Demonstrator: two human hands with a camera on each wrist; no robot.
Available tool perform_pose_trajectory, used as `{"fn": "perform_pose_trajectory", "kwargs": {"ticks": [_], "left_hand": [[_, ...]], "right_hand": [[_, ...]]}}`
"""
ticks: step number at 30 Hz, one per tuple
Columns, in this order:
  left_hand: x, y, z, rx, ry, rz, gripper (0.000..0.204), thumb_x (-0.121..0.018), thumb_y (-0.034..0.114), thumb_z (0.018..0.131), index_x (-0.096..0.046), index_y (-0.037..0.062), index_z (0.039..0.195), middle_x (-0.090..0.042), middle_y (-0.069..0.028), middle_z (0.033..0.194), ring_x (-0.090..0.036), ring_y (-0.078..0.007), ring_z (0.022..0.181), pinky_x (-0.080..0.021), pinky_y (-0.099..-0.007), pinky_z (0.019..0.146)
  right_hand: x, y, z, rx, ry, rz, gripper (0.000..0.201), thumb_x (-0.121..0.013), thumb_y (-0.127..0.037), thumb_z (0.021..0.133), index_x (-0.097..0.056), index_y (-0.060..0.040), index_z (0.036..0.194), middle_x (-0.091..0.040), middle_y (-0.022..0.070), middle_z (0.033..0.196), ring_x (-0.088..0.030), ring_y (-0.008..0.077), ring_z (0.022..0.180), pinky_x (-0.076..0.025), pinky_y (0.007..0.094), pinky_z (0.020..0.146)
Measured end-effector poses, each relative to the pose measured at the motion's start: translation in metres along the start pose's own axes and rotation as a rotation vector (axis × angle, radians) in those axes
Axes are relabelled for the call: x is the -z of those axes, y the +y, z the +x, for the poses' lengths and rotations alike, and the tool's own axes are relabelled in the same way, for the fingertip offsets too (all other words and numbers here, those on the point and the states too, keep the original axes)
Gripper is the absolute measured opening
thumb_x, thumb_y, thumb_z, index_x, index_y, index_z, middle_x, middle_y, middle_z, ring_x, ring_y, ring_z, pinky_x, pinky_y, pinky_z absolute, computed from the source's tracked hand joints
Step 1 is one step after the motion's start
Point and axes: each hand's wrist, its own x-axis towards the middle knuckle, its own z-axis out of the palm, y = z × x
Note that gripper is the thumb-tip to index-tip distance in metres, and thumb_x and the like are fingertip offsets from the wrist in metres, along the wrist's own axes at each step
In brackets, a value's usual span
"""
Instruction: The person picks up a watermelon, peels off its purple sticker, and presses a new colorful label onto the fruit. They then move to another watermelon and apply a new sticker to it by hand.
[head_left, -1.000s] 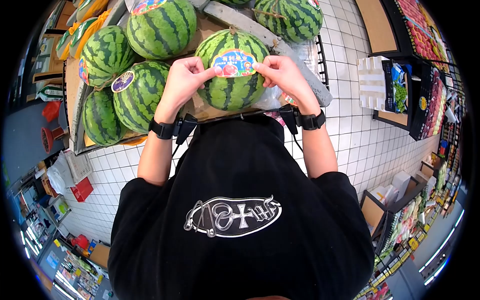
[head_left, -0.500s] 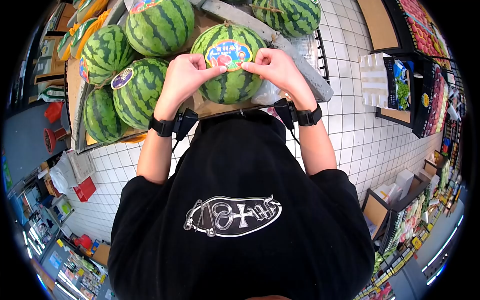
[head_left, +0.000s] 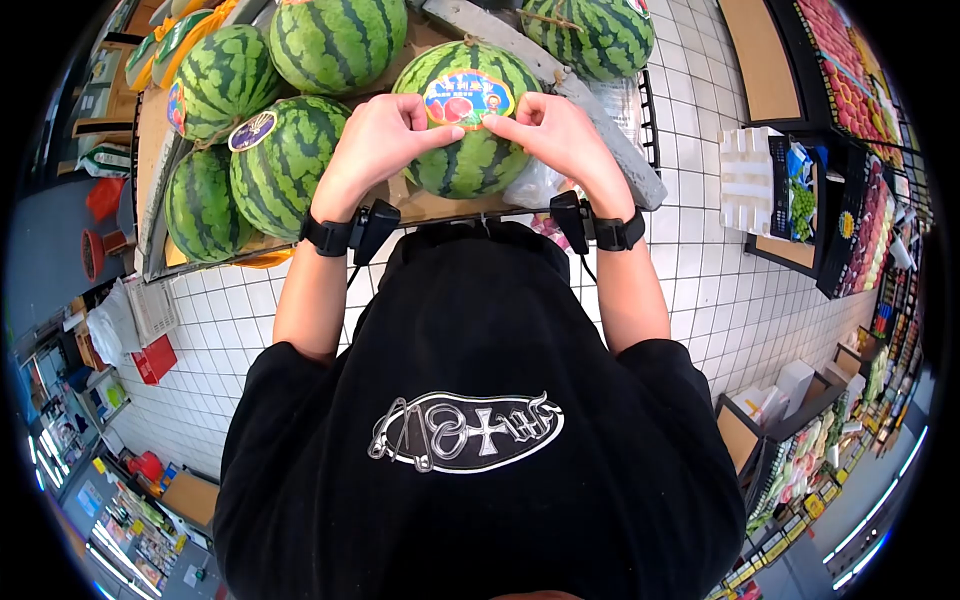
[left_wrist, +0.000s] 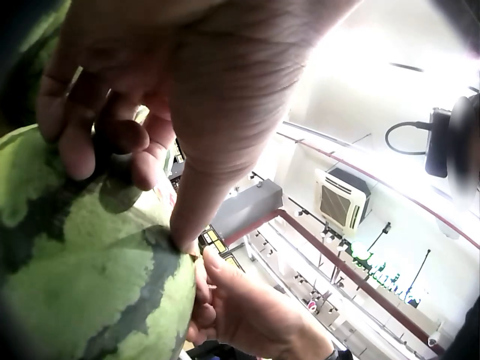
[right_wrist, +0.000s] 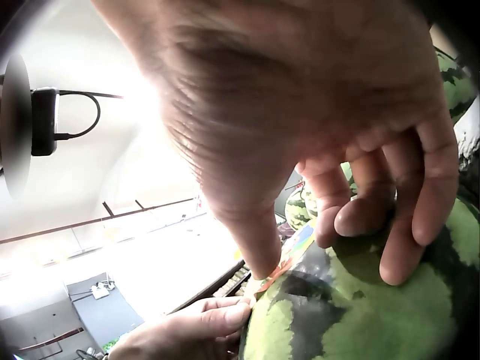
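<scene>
A round striped watermelon (head_left: 465, 165) sits in front of the person, with a colourful oval sticker (head_left: 470, 92) on its upper side. My left hand (head_left: 378, 140) rests on the melon's left side, its thumb pressing the sticker's lower edge. From the other side my right hand (head_left: 565, 135) touches the melon, and its thumb presses close to the left thumb. In the left wrist view, bent fingers (left_wrist: 75, 150) lie on the green rind. The right wrist view shows the thumb at the sticker's edge (right_wrist: 289, 259) and the other fingers spread over the rind.
More watermelons (head_left: 290, 165) lie on the left of the stand, and another (head_left: 590, 38) lies beyond a grey divider (head_left: 610, 145). A crumpled clear plastic bag (head_left: 540, 185) is beside the stickered melon. White floor tiles (head_left: 690, 220) and produce shelves are at the right.
Both thumbs have slid from the sticker's left and right sides down to its lower edge, coming closer together. The stickered watermelon stays in its place on the stand.
</scene>
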Motion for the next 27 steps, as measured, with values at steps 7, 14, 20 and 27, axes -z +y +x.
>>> {"fn": "perform_pose_trajectory", "kwargs": {"ticks": [7, 14, 20, 27], "left_hand": [[-0.003, 0.012, -0.003, -0.009, 0.055, 0.144, 0.061, -0.084, 0.049, 0.082, -0.053, 0.0027, 0.058, -0.049, -0.0035, 0.052, -0.048, -0.0150, 0.051, -0.041, -0.0325, 0.053], [-0.008, 0.006, -0.002, -0.008, 0.074, -0.021, 0.056, -0.085, 0.040, 0.086, -0.052, 0.0033, 0.059, -0.043, 0.0042, 0.056, -0.037, -0.0067, 0.055, -0.032, -0.0277, 0.051], [-0.006, 0.001, -0.002, 0.001, 0.026, -0.112, 0.049, -0.085, 0.033, 0.088, -0.055, 0.0052, 0.061, -0.043, 0.0078, 0.058, -0.036, -0.0033, 0.057, -0.028, -0.0251, 0.051], [-0.007, -0.001, -0.007, -0.077, 0.103, -0.149, 0.042, -0.084, 0.030, 0.089, -0.058, 0.0049, 0.067, -0.045, 0.0086, 0.061, -0.037, -0.0021, 0.058, -0.029, -0.0242, 0.052]], "right_hand": [[-0.002, -0.008, 0.003, 0.019, 0.021, -0.118, 0.061, -0.080, -0.060, 0.080, -0.058, -0.0050, 0.067, -0.062, 0.0054, 0.060, -0.061, 0.0149, 0.056, -0.047, 0.0315, 0.056], [0.000, -0.013, 0.003, 0.050, 0.016, -0.153, 0.062, -0.083, -0.058, 0.078, -0.057, -0.0039, 0.066, -0.061, 0.0063, 0.059, -0.063, 0.0152, 0.055, -0.048, 0.0316, 0.054], [0.000, -0.004, 0.007, 0.023, -0.025, -0.084, 0.065, -0.082, -0.065, 0.074, -0.063, -0.0029, 0.070, -0.067, 0.0123, 0.063, -0.070, 0.0287, 0.066, -0.053, 0.0391, 0.064], [0.004, 0.013, 0.008, -0.022, -0.099, 0.162, 0.049, -0.083, -0.049, 0.083, -0.064, -0.0056, 0.070, -0.066, 0.0056, 0.061, -0.068, 0.0145, 0.059, -0.051, 0.0310, 0.059]]}}
